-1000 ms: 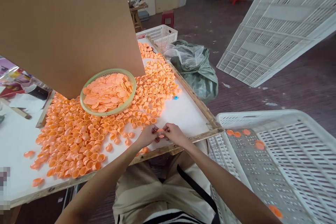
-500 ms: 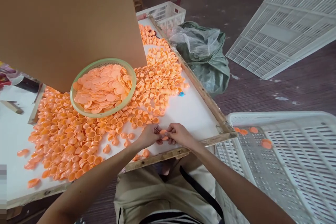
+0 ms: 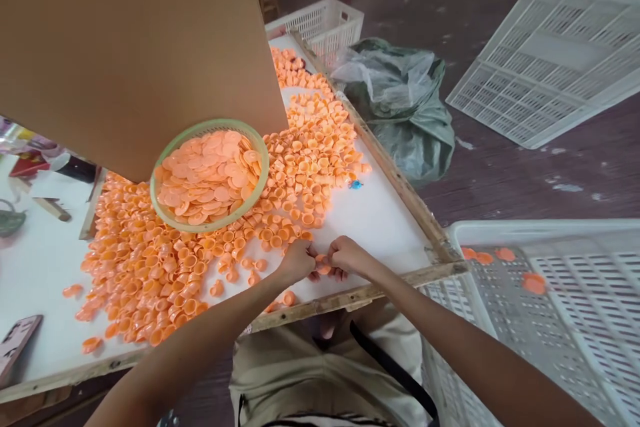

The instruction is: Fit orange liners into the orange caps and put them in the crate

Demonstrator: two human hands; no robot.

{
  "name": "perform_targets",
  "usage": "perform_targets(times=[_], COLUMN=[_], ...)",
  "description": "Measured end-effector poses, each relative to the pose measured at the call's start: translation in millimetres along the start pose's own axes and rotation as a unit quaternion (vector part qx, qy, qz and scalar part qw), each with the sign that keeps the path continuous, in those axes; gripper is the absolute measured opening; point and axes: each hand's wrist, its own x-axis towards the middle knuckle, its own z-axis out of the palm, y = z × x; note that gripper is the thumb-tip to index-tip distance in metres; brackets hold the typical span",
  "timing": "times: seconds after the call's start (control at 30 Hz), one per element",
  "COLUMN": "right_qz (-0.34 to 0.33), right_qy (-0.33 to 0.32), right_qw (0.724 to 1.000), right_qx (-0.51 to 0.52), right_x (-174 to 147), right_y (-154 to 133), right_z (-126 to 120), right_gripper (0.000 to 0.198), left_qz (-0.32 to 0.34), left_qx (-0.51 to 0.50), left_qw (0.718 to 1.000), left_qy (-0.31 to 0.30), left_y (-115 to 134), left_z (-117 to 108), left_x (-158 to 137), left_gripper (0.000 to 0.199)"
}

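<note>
Close to the table's front edge, my left hand (image 3: 299, 261) and my right hand (image 3: 349, 257) meet over an orange plastic disc (image 3: 324, 266). The fingers of both are closed on it from either side. Whether a cup sits beneath the disc is hidden by my fingers. Small orange plastic cups (image 3: 150, 260) lie heaped to the left and beyond my hands. On the heap rests a round yellow-green basket (image 3: 161, 213), full of flat orange discs (image 3: 210, 173).
A cardboard sheet (image 3: 140, 47) stands behind the basket. Wooden strips (image 3: 400, 181) rim the white table. To the right, a white crate (image 3: 575, 230) holds several orange discs; another crate (image 3: 560, 47) and a green sack (image 3: 415, 127) stand beyond. A phone (image 3: 19, 343) lies far left.
The view has swung left, so the phone now shows. My hands stay together on the disc, with the right fingers curled more tightly around it.
</note>
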Motion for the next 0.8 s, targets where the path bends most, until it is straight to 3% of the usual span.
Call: perform_targets(times=[0.1, 0.2, 0.33, 0.4, 0.5, 0.57, 0.67, 0.73, 0.8], right_qz=[-0.022, -0.065, -0.145, -0.178, -0.221, -0.216, -0.147, -0.106, -0.123], right_qy=[0.007, 0.058, 0.121, 0.157, 0.273, 0.379, 0.542, 0.604, 0.622], right_qw=[0.999, 0.996, 0.982, 0.971, 0.936, 0.9, 0.828, 0.79, 0.773], right_qx=[0.029, 0.015, -0.003, -0.009, 0.004, 0.023, 0.009, -0.001, -0.006], right_x=[-3, -5, -16, -32, -75, -114, -171, -195, -203], right_y=[7, 18, 34, 42, 55, 68, 94, 114, 131], right_z=[5, 14, 24, 18, -14, -46, -91, -109, -115], right_gripper=[0.03, 0.024, 0.019, 0.019, 0.026, 0.034, 0.04, 0.04, 0.041], left_qz=[0.023, 0.072, 0.172, 0.226, 0.294, 0.331, 0.356, 0.331, 0.274], left_qx=[0.0, 0.003, 0.023, 0.023, 0.062, 0.125, 0.197, 0.248, 0.321], left_qw=[1.0, 0.996, 0.981, 0.969, 0.946, 0.92, 0.868, 0.83, 0.795], left_qy=[0.021, 0.056, 0.088, 0.094, 0.12, 0.167, 0.284, 0.374, 0.435], left_y=[-5, -13, -27, -31, -24, -10, 18, 35, 47], left_z=[4, 8, 18, 21, 12, -10, -66, -109, -146], left_x=[-5, -12, -30, -44, -69, -88, -108, -113, -110], left_gripper=[0.024, 0.021, 0.014, 0.026, 0.032, 0.022, 0.018, 0.019, 0.021])
